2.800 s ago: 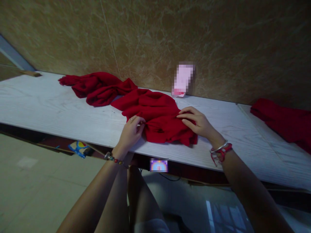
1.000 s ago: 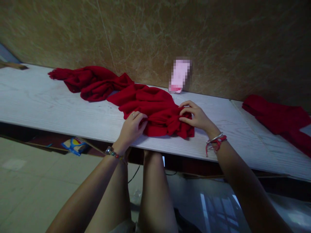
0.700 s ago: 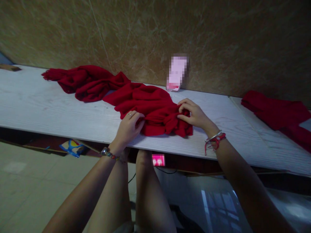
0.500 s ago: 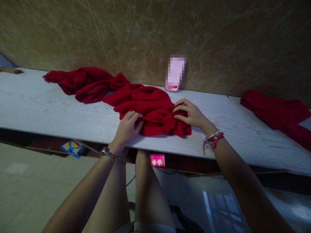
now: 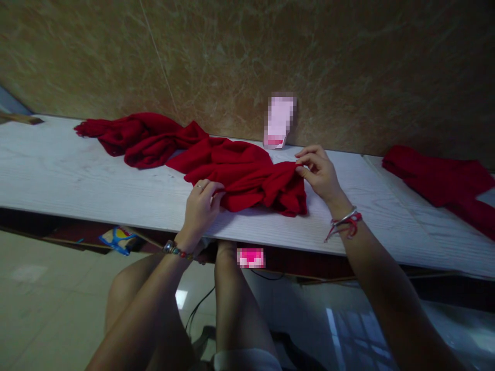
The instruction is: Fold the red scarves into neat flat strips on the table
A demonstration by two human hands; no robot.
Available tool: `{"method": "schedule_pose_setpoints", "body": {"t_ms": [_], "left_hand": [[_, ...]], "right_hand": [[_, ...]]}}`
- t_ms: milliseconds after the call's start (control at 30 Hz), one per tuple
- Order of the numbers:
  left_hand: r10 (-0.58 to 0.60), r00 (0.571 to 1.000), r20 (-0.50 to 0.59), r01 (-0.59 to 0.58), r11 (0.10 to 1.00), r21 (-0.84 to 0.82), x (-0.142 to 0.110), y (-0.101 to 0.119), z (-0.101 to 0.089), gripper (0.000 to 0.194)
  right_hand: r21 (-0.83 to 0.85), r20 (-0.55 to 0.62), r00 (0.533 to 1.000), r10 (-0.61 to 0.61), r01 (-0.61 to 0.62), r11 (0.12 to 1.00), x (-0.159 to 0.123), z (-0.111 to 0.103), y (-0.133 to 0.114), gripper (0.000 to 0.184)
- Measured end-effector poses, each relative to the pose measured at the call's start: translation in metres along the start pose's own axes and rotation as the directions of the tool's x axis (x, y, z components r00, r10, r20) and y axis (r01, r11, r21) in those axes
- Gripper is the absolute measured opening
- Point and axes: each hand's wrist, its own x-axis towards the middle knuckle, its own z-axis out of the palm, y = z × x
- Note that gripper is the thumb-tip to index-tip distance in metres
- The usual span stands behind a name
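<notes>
Red knit cloth, crumpled (image 5: 247, 178), lies on the white wood-grain tabletop (image 5: 77, 175), near the front edge, roughly centre of view. Left hand (image 5: 201, 203) grips the cloth's near-left edge; its fingers (image 5: 211, 189) are curled and pressed together on a fold of the fabric, ring visible on one finger. Beaded bracelet (image 5: 176, 251) sits on the left wrist. Right hand (image 5: 320, 172) is at the cloth's right corner, thumb and index pinching the corner and lifting it slightly off the tabletop; other fingers loosely curled. Silver bangle and red string bracelet (image 5: 346, 222) on the right wrist.

Second crumpled red cloth (image 5: 135, 136) lies behind and left of the held one, touching it at its right end, stretched toward the left along the tabletop. Third red cloth (image 5: 444, 183) lies well apart at far right on the tabletop. Blurred pink rectangular item (image 5: 279, 119) leans against the brown marbled wall (image 5: 348, 67), just behind the held cloth. Person's bare knees show under the tabletop edge. Blue-yellow packet (image 5: 116, 238) lies on a low shelf beneath the tabletop, left side. Tiled beige floor (image 5: 46, 288) is at lower left.
</notes>
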Motion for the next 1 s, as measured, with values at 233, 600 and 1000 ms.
{"method": "schedule_pose_setpoints", "body": {"t_ms": [233,600,1000], "left_hand": [[-0.012,0.997,0.076,0.014,0.999,-0.038,0.001,0.000,0.000,0.010],[0.074,0.991,0.110,-0.065,0.994,-0.086,0.001,0.000,0.001,0.010],[0.092,0.995,0.046,-0.088,0.993,-0.077,0.000,0.003,0.001,0.011]], "right_hand": [[0.008,0.084,0.994,0.063,-0.064,0.998,-0.002,0.004,0.000,0.005],[0.048,0.106,0.994,0.041,-0.046,0.998,-0.004,0.005,-0.005,0.008],[0.025,0.184,0.983,-0.024,0.020,1.000,-0.005,0.003,-0.009,0.005]]}}
